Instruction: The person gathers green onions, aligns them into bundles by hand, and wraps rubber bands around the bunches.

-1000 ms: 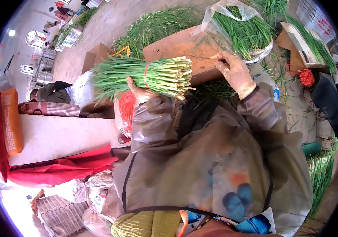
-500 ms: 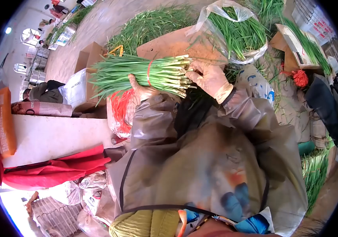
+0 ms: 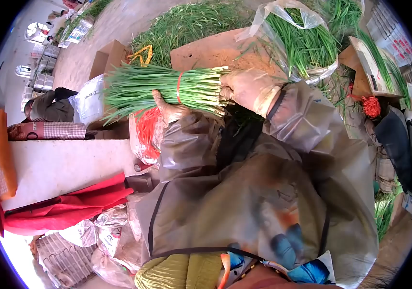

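A thick bunch of garlic chives point(image 3: 143, 91) lies sideways in front of me, leaves to the left and pale cut ends to the right. A red band point(image 3: 179, 87) circles it near the stems. My left hand point(image 3: 172, 110) is wrapped round it from below, with the thumb up over the near side. At the pale ends my right hand point(image 3: 251, 89), in a light glove, has its fingers curled against the stems; some fingertips are hidden. Under the left hand hangs a bundle of red ties point(image 3: 147, 132).
Behind the bunch are a brown board point(image 3: 206, 52), a heap of loose greens point(image 3: 182, 29) and a plastic bag of chives point(image 3: 304, 43). Cardboard boxes point(image 3: 107, 60) stand left, beside a white ledge point(image 3: 71, 161) with red cloth point(image 3: 71, 204). A ball of red ties point(image 3: 371, 106) lies right.
My right hand has closed in on the stem ends, its fingers now against them. The bunch stays in my left hand, shifted slightly left in view.
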### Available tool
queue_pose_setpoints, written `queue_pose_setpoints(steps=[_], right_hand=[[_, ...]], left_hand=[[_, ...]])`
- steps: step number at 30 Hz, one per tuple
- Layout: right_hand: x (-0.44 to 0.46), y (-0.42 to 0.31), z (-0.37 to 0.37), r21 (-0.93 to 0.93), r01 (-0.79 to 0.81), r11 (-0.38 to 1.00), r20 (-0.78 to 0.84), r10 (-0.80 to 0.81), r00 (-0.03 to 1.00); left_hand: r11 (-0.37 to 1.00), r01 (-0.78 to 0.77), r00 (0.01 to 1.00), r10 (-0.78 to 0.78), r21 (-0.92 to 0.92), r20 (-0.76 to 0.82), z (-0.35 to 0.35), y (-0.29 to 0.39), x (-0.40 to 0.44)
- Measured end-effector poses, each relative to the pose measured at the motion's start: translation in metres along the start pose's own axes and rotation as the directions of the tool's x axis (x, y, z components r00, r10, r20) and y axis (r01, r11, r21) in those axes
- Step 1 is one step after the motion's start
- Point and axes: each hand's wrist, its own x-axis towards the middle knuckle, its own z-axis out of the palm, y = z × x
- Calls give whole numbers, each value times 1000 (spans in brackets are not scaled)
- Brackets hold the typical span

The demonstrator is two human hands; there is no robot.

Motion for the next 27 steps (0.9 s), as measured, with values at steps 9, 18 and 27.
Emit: queue_pose_setpoints(steps=[9, 18, 27], right_hand=[[-23, 68, -94, 332, 26, 943, -177, 35, 984], [-51, 406, -71, -443, -517, 733, -182, 491, 852], [54, 47, -7, 780, 6, 626, 128, -169, 977]], left_hand=[[998, -50, 998, 49, -45, -34, -16, 85, 47], [986, -159, 889, 167, -54, 427, -96, 141, 35], [966, -126, 978, 159, -226, 132, -5, 99, -69]])
